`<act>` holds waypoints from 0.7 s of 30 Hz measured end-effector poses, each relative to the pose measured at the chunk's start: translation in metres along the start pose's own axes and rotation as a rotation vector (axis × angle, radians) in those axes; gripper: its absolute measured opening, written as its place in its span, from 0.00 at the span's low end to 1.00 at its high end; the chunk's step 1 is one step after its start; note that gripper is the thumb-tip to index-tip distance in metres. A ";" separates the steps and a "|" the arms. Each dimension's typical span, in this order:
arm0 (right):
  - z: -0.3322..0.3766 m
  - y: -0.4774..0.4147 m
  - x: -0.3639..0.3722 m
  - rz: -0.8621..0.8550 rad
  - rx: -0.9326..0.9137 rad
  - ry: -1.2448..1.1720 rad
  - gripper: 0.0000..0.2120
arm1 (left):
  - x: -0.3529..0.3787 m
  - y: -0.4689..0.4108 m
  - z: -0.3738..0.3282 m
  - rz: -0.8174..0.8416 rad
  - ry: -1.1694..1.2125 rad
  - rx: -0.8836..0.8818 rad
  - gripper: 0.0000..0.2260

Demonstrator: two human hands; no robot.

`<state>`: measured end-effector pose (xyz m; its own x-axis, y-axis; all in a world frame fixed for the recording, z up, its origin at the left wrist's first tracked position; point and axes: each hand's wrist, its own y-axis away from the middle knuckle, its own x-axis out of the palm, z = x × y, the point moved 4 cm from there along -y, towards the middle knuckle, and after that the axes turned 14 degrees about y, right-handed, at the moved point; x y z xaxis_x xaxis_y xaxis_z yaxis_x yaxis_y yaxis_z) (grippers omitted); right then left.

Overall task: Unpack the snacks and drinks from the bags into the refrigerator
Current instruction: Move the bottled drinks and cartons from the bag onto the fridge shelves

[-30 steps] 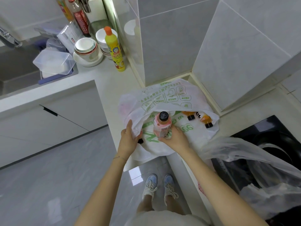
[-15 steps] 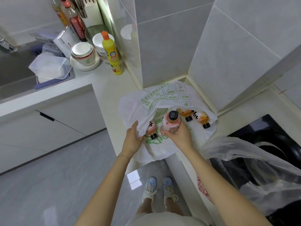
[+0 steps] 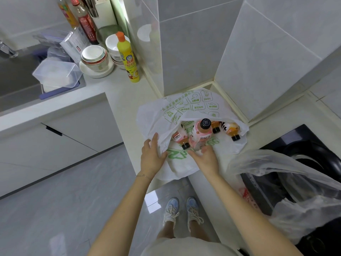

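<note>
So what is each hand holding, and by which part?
The left hand holds the bag by the edge of its upper flap. The right hand grips the pink bottle at its base.

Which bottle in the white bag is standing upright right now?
The pink bottle in the right hand, black cap facing up. The other pink bottle and both orange bottles lie on their sides.

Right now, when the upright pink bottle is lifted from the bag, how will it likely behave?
Probably rigid: the pink bottle shows no dent in the right hand. It looks full, so likely heavy for its size. Held near its base, it may tip. Laid down, it could roll.
</note>
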<state>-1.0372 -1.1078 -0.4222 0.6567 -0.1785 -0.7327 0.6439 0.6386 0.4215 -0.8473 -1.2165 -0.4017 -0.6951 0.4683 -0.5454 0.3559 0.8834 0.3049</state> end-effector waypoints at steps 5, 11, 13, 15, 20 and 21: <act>0.013 0.015 0.017 0.058 -0.075 0.031 0.24 | -0.001 0.006 -0.011 -0.075 -0.197 0.171 0.41; 0.028 0.015 0.034 0.042 -0.078 -0.105 0.26 | -0.003 0.007 -0.025 -0.155 -0.318 0.370 0.36; 0.028 0.015 0.038 0.041 -0.046 -0.194 0.22 | -0.003 0.005 -0.021 -0.127 -0.312 0.320 0.38; 0.029 0.015 0.039 0.045 -0.016 -0.237 0.18 | -0.004 0.003 -0.011 -0.097 -0.334 0.246 0.38; 0.036 0.009 0.047 0.051 0.019 -0.310 0.21 | -0.016 0.004 -0.003 -0.220 -0.356 0.314 0.36; 0.040 0.008 0.050 0.067 0.017 -0.320 0.21 | -0.018 0.005 -0.006 -0.233 -0.332 0.365 0.35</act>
<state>-0.9831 -1.1414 -0.4344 0.7861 -0.3641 -0.4994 0.5997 0.6448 0.4739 -0.8367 -1.2206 -0.3858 -0.5677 0.1873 -0.8017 0.4505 0.8857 -0.1121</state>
